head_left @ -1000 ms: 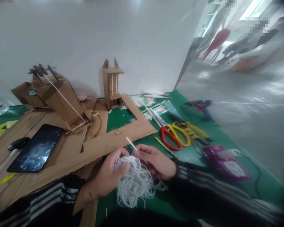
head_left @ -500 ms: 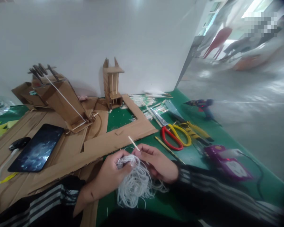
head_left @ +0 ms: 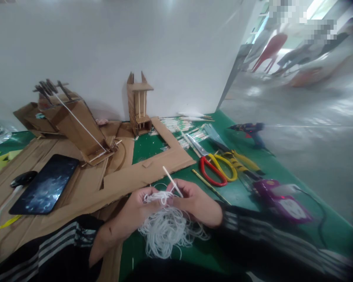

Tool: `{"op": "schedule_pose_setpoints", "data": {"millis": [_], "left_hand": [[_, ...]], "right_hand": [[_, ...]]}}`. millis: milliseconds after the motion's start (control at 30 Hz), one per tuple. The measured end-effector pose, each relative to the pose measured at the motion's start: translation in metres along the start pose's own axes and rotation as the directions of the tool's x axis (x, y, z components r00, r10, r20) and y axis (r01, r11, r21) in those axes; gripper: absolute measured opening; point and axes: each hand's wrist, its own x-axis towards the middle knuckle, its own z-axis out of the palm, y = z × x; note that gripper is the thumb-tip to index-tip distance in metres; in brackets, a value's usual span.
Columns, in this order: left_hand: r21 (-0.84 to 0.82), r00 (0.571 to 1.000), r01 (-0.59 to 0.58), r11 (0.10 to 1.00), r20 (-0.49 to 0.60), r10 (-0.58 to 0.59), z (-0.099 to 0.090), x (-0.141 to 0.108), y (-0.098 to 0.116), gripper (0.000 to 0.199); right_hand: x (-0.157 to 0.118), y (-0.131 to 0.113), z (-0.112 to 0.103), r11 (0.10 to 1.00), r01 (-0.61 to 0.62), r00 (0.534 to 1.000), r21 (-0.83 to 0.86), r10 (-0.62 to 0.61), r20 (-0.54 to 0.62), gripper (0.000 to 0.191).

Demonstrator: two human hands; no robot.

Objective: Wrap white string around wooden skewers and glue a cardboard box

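White string (head_left: 167,235) lies in a loose tangle between our two hands, toward the near edge of the counter (head_left: 238,194); its upper strands sit at our fingertips, while the bulk spreads below them, closer to our body. Our left hand (head_left: 129,213) is narrow, thumb and fingers closed on strands at the upper left of the tangle; our right hand (head_left: 198,205) is narrow too, holding a thin pale stick (head_left: 171,178), with its thumb against the string.

The stick's long axis slants, its free end pointing away from us and to the left, its lower end at the right fingers; it stands just above and beyond the upper strands, so the right hand is the nearer one to it, and the string lies on the left-hand and near side of that grip. A fine strand arcs between the hands, just left of the stick; we cannot tell whether it is wound or tied on, as the fingers hide part of it.

Beyond the hands, a cardboard strip (head_left: 126,173) runs slantwise, apart from the stick's free end; the scissors (head_left: 204,153) lie farther off to the right, toward the counter's far right corner, and a pencil (head_left: 207,183) rests just beyond the right hand.
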Motion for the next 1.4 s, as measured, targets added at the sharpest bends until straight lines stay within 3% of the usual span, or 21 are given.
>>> {"op": "schedule_pose_setpoints", "data": {"millis": [233,400,633,800,1033,1133,1300,1400], "left_hand": [[-0.064,0.998,0.067,0.996,0.023,-0.065,-0.0015,0.0028,0.0001,0.026],[-0.008,0.998,0.046,0.999,-0.041,-0.046,-0.0013,0.0046,-0.0005,0.031],[0.042,0.997,0.018,0.999,-0.072,-0.015,-0.0012,0.0048,0.0019,0.026],[0.009,0.998,0.049,0.999,-0.031,-0.049,0.002,0.0002,0.0066,0.024],[-0.103,0.999,0.043,0.994,0.018,-0.042,0.0023,-0.0006,0.0041,0.019],[-0.115,0.999,0.042,0.992,0.026,-0.04,0.0016,-0.0001,0.0047,0.02],[-0.032,0.999,-0.036,0.999,0.024,0.037,-0.0004,0.0022,0.002,0.031],[-0.016,0.999,-0.041,0.999,0.022,0.041,-0.0015,0.0049,-0.0011,0.033]], "right_hand": [[-0.0016,-0.0012,0.0022,0.999,-0.018,1.0,-0.028,0.017,-0.003,0.028],[-0.0009,-0.0023,-0.0004,0.999,-0.013,0.999,-0.053,0.015,0.043,0.034],[-0.0017,-0.0035,-0.0019,0.983,-0.082,0.996,-0.163,0.086,0.015,0.037],[-0.0002,-0.001,-0.0004,0.999,-0.019,0.999,-0.027,0.02,0.038,0.04],[0.0026,0.0054,-0.0036,0.997,-0.071,0.995,0.026,0.068,0.078,0.033],[0.002,0.0033,-0.0028,0.999,-0.05,0.997,-0.012,0.05,0.064,0.031],[0.0006,0.0005,-0.0012,0.978,0.085,0.996,-0.191,-0.083,0.021,0.03],[-0.0002,-0.0002,-0.001,0.97,0.072,0.997,-0.232,-0.062,0.053,0.028]]}}
